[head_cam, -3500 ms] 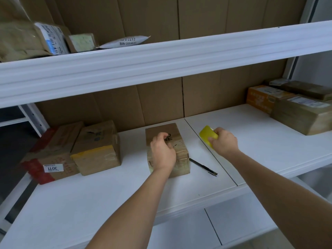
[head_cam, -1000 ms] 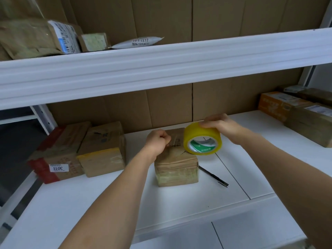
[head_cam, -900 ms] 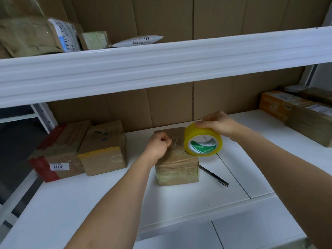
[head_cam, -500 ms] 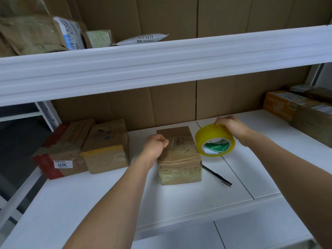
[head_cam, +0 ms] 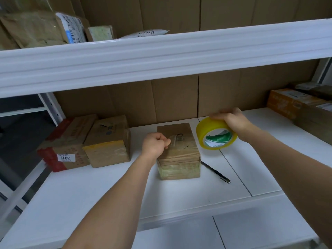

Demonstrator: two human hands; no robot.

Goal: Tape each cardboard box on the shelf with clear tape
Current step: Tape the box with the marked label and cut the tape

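Note:
A small brown cardboard box (head_cam: 179, 155) stands on the white shelf (head_cam: 89, 194), near its middle. My left hand (head_cam: 155, 145) is curled at the box's top left edge and pinches what looks like the free end of a clear tape strip (head_cam: 177, 140) lying across the top. To the right of the box, my right hand (head_cam: 231, 120) grips a yellowish tape roll (head_cam: 213, 128) from above. The roll hangs just over the shelf, with its green-printed core facing me.
A black pen (head_cam: 215, 171) lies on the shelf right of the box. Two taped boxes (head_cam: 107, 141) (head_cam: 68, 146) stand at the left, more boxes (head_cam: 287, 103) at the far right. The upper shelf's edge (head_cam: 161, 56) hangs overhead with parcels on it.
My right hand has carried the tape roll from over the box's top to its right side. My left hand has stayed curled at the box's top left edge.

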